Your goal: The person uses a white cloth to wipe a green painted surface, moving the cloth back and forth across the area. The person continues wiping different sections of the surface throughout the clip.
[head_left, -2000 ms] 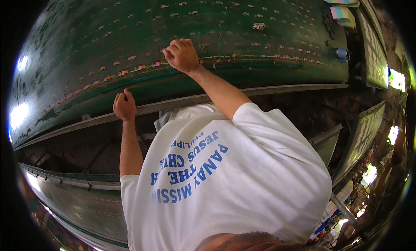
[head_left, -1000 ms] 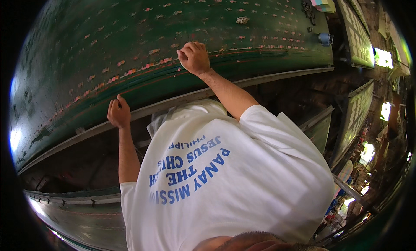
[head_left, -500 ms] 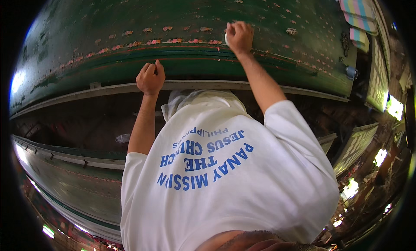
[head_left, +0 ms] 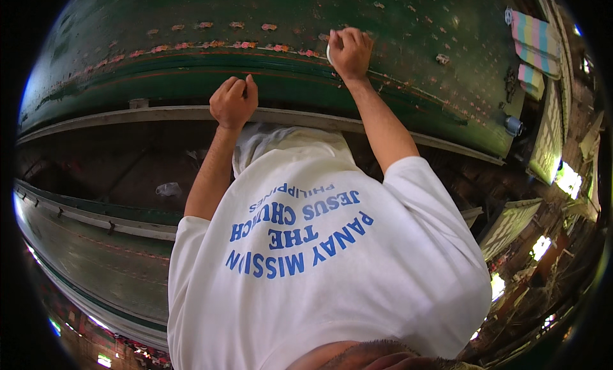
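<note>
A long green table [head_left: 172, 92] runs across in front of me, with rows of small pink-and-pale motifs [head_left: 244, 45] on its surface. My right hand [head_left: 352, 56] is closed over the table at the right end of the brightest row. A curved white edge [head_left: 329, 54] shows beside its fingers, from something mostly hidden by the hand; I cannot make out its kind. My left hand [head_left: 234, 103] is curled with the thumb up, above the table's near edge. Whatever it holds, if anything, is hidden.
A pale rail [head_left: 83, 127] borders the table's near side. Striped pastel cloths [head_left: 535, 41] and a blue-grey cup-like container [head_left: 513, 125] are at the right end. Behind me stands another long table [head_left: 121, 258], with a crumpled clear plastic piece [head_left: 168, 189] on the floor between.
My left hand has shifted right along the table's near edge, still curled. My right hand stays near the end of the motif row. The whole view has shifted slightly.
</note>
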Demonstrator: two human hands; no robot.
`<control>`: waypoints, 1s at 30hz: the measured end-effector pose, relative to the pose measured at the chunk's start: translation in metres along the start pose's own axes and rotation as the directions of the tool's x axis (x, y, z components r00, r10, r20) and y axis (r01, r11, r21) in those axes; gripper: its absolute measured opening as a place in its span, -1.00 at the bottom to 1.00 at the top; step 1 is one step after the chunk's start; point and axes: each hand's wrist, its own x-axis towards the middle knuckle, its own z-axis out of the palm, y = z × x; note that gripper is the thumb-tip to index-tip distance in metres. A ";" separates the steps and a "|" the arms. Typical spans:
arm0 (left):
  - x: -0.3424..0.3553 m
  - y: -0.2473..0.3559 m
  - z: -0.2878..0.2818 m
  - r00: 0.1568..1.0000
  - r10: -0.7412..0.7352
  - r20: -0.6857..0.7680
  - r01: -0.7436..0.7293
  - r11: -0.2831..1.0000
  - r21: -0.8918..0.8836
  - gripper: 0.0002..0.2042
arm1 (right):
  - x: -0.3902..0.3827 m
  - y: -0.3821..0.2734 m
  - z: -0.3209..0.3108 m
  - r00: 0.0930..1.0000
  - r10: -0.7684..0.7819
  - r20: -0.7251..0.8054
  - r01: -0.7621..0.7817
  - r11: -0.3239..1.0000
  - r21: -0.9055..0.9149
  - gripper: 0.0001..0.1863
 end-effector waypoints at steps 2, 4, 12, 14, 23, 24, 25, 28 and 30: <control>0.003 0.002 -0.002 1.000 0.029 -0.011 -0.030 0.999 -0.014 -0.60 | 0.009 0.014 0.000 0.999 0.049 0.021 -0.049 0.999 -0.006 -0.83; 0.005 0.003 -0.002 0.999 0.040 -0.018 -0.041 0.999 -0.025 -0.61 | 0.026 0.039 0.005 0.995 0.100 0.020 -0.098 0.990 -0.102 -0.82; 0.000 0.002 0.001 1.000 0.019 -0.025 -0.018 1.000 0.004 -0.61 | 0.009 0.001 0.016 0.998 0.048 -0.051 -0.052 0.995 -0.082 -0.86; 0.001 0.002 -0.002 1.000 0.018 -0.017 -0.018 1.000 -0.001 -0.61 | 0.013 0.012 0.014 0.997 0.070 -0.011 -0.071 0.994 -0.081 -0.86; -0.002 0.003 0.001 0.998 -0.047 0.039 0.046 0.998 0.032 -0.63 | 0.009 -0.022 0.015 1.000 0.008 0.016 -0.007 0.998 -0.057 -0.86; -0.001 0.002 0.001 0.995 -0.047 0.086 0.044 0.999 0.031 -0.64 | 0.004 -0.011 0.012 0.999 -0.034 -0.023 0.033 0.999 -0.033 -0.87; 0.003 0.001 0.000 0.997 -0.036 0.070 0.035 0.999 0.018 -0.63 | 0.012 0.001 0.013 1.000 -0.010 -0.005 0.009 0.998 -0.058 -0.86; 0.003 0.005 0.001 0.999 -0.014 0.047 0.014 1.000 -0.002 -0.62 | 0.033 0.032 0.013 0.998 0.052 -0.033 -0.057 0.986 -0.157 -0.85; 0.002 0.006 0.003 1.000 -0.023 0.019 0.023 1.000 -0.019 -0.63 | 0.048 0.023 0.025 0.996 0.080 -0.026 -0.083 0.984 -0.160 -0.84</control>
